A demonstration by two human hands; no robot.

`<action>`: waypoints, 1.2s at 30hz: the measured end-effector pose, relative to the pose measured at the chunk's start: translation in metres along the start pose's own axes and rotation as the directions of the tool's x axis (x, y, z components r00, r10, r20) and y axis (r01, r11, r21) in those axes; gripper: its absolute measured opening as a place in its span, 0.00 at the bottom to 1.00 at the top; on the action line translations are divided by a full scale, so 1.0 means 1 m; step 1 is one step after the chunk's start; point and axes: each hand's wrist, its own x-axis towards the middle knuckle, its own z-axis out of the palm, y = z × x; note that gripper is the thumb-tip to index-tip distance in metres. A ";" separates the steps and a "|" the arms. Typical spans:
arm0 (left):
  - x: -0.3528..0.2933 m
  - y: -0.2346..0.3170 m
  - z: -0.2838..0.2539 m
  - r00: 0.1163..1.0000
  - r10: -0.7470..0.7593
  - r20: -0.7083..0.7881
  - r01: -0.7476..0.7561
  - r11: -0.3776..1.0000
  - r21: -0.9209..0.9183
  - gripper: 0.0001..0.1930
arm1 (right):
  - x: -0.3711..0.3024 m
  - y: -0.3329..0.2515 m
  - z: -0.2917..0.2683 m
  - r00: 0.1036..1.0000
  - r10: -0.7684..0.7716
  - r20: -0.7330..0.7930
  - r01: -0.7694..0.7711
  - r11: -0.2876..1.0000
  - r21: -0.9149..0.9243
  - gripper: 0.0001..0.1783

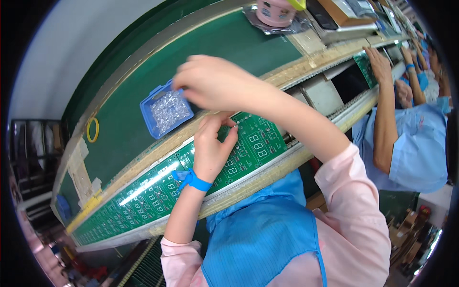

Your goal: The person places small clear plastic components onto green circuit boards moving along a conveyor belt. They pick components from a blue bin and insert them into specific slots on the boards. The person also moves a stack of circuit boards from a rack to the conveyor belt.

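Note:
My left hand [214,145], with a blue strap at the wrist, rests on a green circuit board [260,138]. Its thumb and forefinger are pinched together near the board's far edge, on something too small to make out. Reaching across from the right, my right hand [210,82] is slightly blurred, its fingers curled at the rim of a blue plastic bin [150,123]. Small clear parts [168,112] fill much of that bin. What the right fingertips hold, if anything, is hidden. Printed digit outlines and small fitted parts show on the board.
More green boards [138,201] line the conveyor rail to the left. On the green bench lie a yellow ring [92,130] and, farther back, a pink tub [276,12]. At the right, a co-worker's hand [378,64] touches another board [365,70]. A wooden ledge [306,67] borders the rail.

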 end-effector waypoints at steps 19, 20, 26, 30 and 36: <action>0.014 0.007 0.020 0.991 -0.025 0.133 0.000 0.982 0.191 0.14 | 0.053 -0.015 0.069 0.931 0.023 0.365 0.012 0.996 -0.092 0.07; 0.015 0.007 0.019 0.986 -0.055 0.157 0.025 0.983 0.184 0.15 | 0.054 -0.014 0.065 0.925 0.034 0.379 -0.016 0.999 -0.050 0.07; 0.015 0.002 0.023 0.992 0.000 0.129 -0.035 0.962 0.272 0.15 | 0.054 0.000 0.044 0.993 0.039 0.112 -0.066 0.967 0.247 0.08; 0.019 0.004 0.027 0.995 0.034 0.090 -0.054 0.972 0.230 0.13 | 0.017 0.003 0.007 0.974 0.179 -0.141 -0.086 0.862 0.500 0.08; 0.025 0.017 0.019 0.984 0.015 0.178 -0.070 0.948 0.312 0.15 | -0.068 -0.002 -0.031 0.794 0.606 -0.050 -0.362 0.537 0.762 0.07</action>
